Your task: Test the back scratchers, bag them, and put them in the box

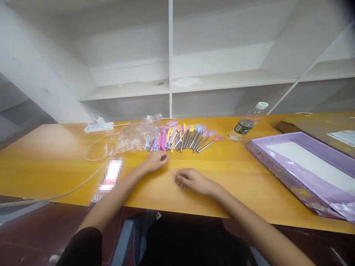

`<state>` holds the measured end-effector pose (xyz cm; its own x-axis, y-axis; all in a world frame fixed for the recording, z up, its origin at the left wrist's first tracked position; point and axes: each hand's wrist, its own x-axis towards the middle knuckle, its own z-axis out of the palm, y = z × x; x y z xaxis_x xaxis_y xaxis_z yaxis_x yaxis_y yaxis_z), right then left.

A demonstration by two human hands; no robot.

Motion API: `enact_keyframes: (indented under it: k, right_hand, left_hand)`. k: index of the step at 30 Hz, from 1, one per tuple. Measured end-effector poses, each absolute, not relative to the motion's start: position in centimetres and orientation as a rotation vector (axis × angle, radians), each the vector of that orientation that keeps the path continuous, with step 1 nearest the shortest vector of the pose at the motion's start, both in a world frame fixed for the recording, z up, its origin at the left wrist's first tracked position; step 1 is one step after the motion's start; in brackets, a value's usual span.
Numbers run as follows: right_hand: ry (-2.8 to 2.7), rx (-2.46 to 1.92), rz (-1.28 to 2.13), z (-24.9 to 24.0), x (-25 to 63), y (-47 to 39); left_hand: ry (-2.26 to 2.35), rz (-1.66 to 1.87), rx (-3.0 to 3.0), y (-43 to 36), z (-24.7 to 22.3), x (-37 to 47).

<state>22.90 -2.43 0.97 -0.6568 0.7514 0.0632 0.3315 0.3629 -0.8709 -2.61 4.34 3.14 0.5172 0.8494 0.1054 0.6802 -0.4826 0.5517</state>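
Curled loosely on the table, my left hand lies just in front of a row of back scratchers, and nothing shows in its fingers. My right hand rests closer to me and to the right, its fingers bent inward and no object visible in them. The back scratchers have small hand-shaped heads in pink, purple, yellow and blue. Metal rods show on those at the right; coloured handles are bunched at the left. Beside them on the left is crumpled clear plastic wrapping.
A water bottle stands behind the right side. Farther right lie a purple box tray and a cardboard box. At left are a power strip, a cable and a blurred phone-like object. White shelving rises behind.
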Motion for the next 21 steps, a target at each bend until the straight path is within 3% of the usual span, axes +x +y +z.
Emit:
enact_keyframes:
  k: [4, 9, 21]
  right_hand:
    - [-2.269, -0.903, 0.997, 2.1, 24.1, 2.7]
    - [-2.336, -0.849, 0.813, -0.1, 23.7, 4.1]
    - [-2.335, -0.899, 0.810, -0.3, 26.4, 4.2]
  left_hand:
    - [1.154, 0.541, 2.421, 5.6, 1.6, -2.1]
    - [1.105, 0.638, 2.469, 4.9, 1.1, -3.9]
    - [1.521, 1.082, 2.378, 6.3, 2.9, -8.3]
